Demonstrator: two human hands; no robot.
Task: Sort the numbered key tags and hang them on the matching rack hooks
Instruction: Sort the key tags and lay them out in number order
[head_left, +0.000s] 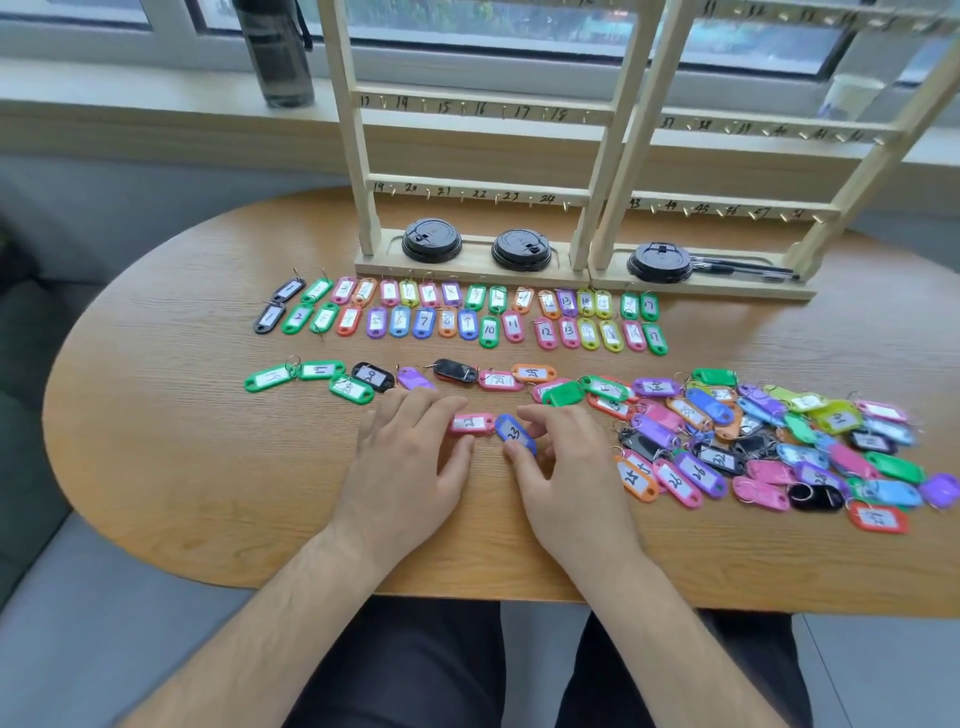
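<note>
**Two tags in play at the near middle of the bench**

Both hands are down on the wooden bench (156, 467), side by side. The left hand (410, 452) has its fingers curved, forefinger and thumb pinching the left end of a pink tag (471, 423) that lies flat on the wood. Right beside it, the right hand (566, 467) pinches a blue tag (514, 434) marked 23, thumb on its near end and fingers curled over the far side. The two tags almost touch end to end.

Farther out, two neat rows of tags (457, 312) run left to right, numbers climbing from 1 up to 17. Between those rows and the hands there's a looser line of tags (395, 376), greens and blacks on the left. Off to the right sits a jumbled pile of tags (779, 441), many overlapping.

At the far edge stand two wooden racks: the left rack (467, 192) shows hooks numbered 13 to 24, and the right rack (727, 208) is numbered in the upper thirties and forties. Black cup lids (431, 240) rest on the rack bases, and a dark bottle (278, 52) stands on the windowsill.
</note>
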